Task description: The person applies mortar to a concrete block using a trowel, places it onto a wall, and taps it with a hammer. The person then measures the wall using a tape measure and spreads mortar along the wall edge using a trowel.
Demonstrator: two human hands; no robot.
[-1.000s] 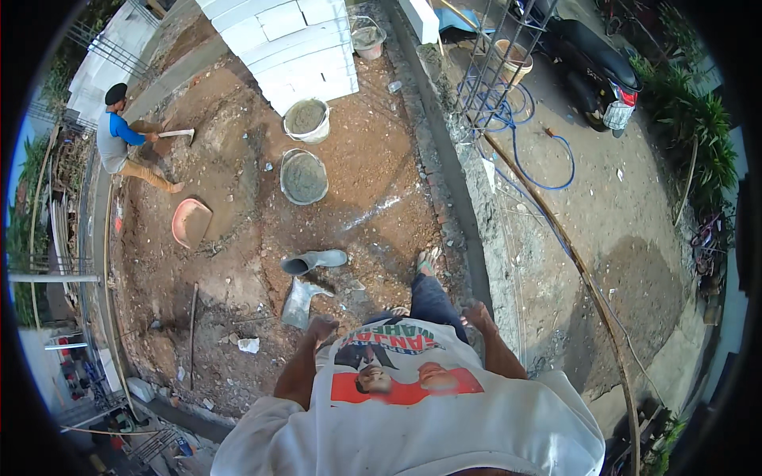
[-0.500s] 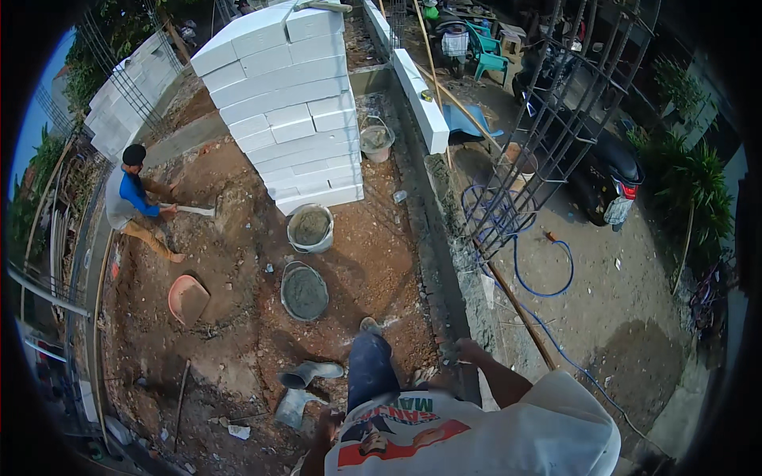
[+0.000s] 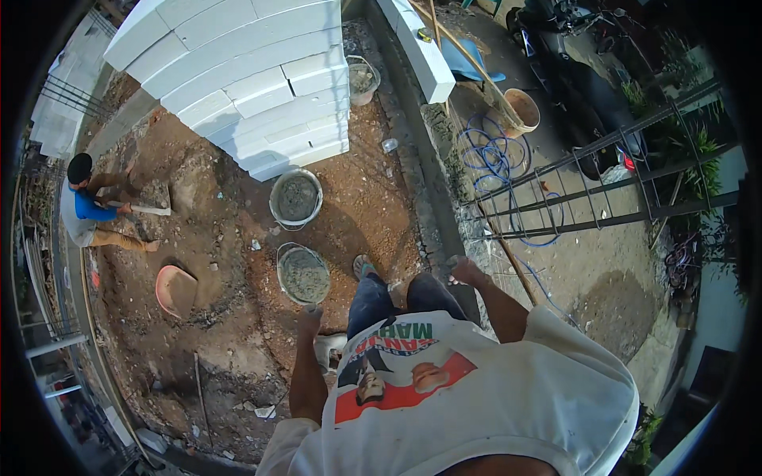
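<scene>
My left hand (image 3: pixel 309 319) hangs just below the nearer bucket of wet grey mortar (image 3: pixel 305 276), apart from its rim as far as I can tell; its fingers are too dark to read. On the other side, my right hand (image 3: pixel 468 272) is curled closed beside the low concrete footing (image 3: pixel 432 170), with nothing visible in it. A second mortar bucket (image 3: pixel 296 200) stands just beyond the first, close to the stack of white blocks (image 3: pixel 262 87). Partly behind my left forearm lies a pale grey, boot-like thing (image 3: pixel 328 349).
At the left, a co-worker (image 3: pixel 87 202) crouches, gripping a long-handled tool (image 3: pixel 151 209) on the soil. A reddish basin (image 3: pixel 176 292) holds sand-coloured material. To the right, a rebar cage (image 3: pixel 611 178) leans over blue hose (image 3: pixel 496 155), near a bucket (image 3: pixel 521 111) and a motorbike (image 3: pixel 583 87).
I have moved forward, and the blocks and mortar buckets appear nearer. My left hand has come up beside the nearer bucket, and my right hand is farther forward along the footing.
</scene>
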